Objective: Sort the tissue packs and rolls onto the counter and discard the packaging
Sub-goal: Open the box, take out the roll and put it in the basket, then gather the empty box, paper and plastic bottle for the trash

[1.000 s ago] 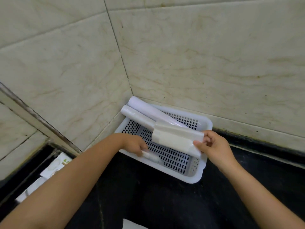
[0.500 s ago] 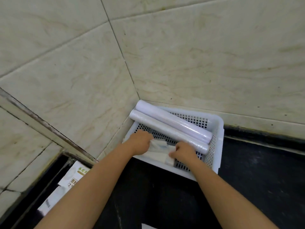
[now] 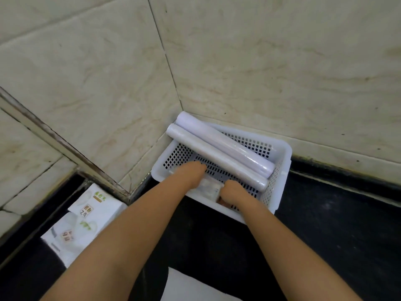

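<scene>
A white perforated basket sits in the tiled corner on the black counter. Two long white rolls lie in it side by side: the front roll and the back roll, both slanting from upper left to lower right. Inside the basket's near side, my left hand and my right hand both press down on a small white tissue pack that lies between them. Most of the pack is hidden under my hands.
Two printed white tissue packs lie on the dark counter at the left, below the wall ledge. A white object shows at the bottom edge. Tiled walls close the corner behind the basket.
The tissue pack, held above the basket in my right hand a second ago, has come down into the basket's near side. Both hands now rest on it.
</scene>
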The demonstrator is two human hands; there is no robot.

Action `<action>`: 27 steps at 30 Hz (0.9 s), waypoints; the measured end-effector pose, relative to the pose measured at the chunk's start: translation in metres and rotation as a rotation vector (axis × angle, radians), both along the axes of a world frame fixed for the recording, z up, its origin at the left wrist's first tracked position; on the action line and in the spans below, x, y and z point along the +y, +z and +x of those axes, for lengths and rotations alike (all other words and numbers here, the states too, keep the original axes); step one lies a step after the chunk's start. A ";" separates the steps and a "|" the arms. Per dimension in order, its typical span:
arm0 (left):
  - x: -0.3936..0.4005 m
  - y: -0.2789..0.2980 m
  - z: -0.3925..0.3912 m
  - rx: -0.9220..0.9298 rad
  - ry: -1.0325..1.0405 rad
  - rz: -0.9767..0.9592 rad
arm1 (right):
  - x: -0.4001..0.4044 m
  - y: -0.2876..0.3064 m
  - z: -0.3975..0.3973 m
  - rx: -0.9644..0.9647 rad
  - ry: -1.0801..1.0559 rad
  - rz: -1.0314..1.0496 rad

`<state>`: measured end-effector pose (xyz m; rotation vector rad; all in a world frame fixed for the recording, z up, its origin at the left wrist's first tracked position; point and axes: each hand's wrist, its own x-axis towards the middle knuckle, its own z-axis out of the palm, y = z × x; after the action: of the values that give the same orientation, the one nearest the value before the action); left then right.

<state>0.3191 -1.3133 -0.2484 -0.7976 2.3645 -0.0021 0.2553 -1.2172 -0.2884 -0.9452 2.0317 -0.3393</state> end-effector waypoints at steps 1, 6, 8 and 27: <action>0.002 0.001 0.001 -0.008 0.035 0.000 | 0.002 0.001 0.001 0.011 0.002 -0.009; 0.015 0.017 0.022 0.197 0.142 0.067 | 0.027 0.027 0.012 0.104 0.118 -0.029; 0.026 0.025 0.040 0.317 0.133 0.066 | 0.039 0.039 0.018 0.170 0.133 -0.063; 0.218 -0.013 0.378 0.161 0.240 -0.039 | 0.290 0.005 0.138 0.459 -0.093 0.239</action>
<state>0.6971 -1.0948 -0.2609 -1.1340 2.4087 0.1207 0.3929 -0.9269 -0.2834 -0.8330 2.4704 0.0842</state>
